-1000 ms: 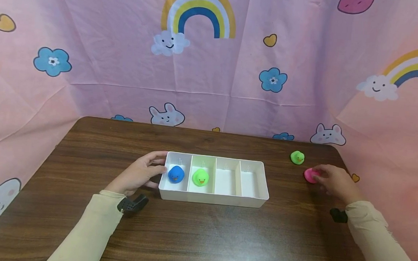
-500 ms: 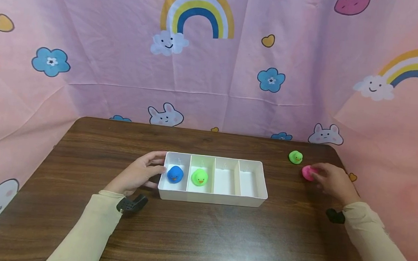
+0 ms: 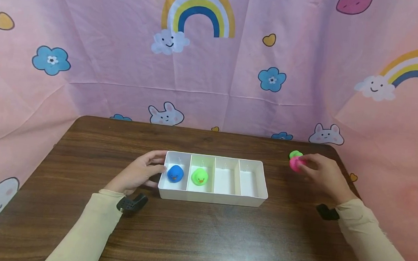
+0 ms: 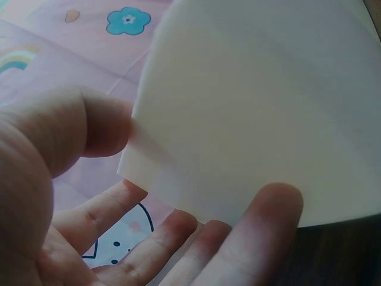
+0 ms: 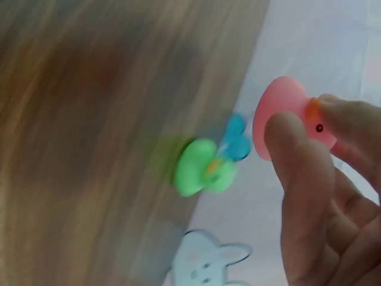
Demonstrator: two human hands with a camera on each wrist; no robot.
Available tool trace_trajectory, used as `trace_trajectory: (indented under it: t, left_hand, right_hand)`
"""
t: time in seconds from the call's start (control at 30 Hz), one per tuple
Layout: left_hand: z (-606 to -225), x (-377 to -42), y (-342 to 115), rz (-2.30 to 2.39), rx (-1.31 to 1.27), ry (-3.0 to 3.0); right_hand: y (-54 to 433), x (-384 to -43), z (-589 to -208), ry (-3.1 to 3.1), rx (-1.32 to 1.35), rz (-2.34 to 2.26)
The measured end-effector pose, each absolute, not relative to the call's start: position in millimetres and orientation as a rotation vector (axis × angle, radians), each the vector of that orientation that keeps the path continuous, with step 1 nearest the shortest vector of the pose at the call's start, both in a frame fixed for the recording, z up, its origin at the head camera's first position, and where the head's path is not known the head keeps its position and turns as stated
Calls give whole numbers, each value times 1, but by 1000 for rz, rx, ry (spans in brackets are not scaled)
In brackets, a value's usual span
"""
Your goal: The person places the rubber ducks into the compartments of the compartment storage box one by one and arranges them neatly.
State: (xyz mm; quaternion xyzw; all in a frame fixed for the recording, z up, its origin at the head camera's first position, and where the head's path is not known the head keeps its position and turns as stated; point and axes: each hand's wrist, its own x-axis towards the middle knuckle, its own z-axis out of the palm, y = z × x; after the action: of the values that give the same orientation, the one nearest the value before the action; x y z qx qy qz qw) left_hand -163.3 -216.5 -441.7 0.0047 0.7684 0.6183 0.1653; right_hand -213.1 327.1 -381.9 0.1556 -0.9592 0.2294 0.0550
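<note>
My left hand (image 3: 139, 172) holds the left end of a white divided box (image 3: 212, 198). In the left wrist view the thumb (image 4: 107, 128) lies at one edge of its wall and the fingertips at another. A blue rubber duck (image 3: 175, 174) sits in the leftmost compartment, a green rubber duck (image 3: 199, 177) in the one beside it. My right hand (image 3: 325, 174) pinches a pink rubber duck (image 5: 280, 101) between thumb and fingers, clear of the tabletop. Another green rubber duck (image 5: 196, 170) stands just behind it, partly hidden by the pink one in the head view.
The box's two right compartments (image 3: 251, 181) hold no ducks. All this is on a dark wooden table (image 3: 200, 236). A pink and purple patterned cloth (image 3: 213, 77) hangs behind the far edge and along the sides. Both wrists wear black straps (image 3: 328, 212).
My right hand has lifted the pink duck off the table and moved it left, so it now overlaps the green duck. The left hand and box have stayed in place.
</note>
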Motion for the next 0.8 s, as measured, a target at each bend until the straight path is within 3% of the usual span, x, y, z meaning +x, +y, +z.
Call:
trace_trajectory:
  t: [0.8]
  left_hand:
    - [-441, -164, -216, 1762, 2, 2191]
  right_hand:
    - [231, -188, -352, -2705, 842, 806]
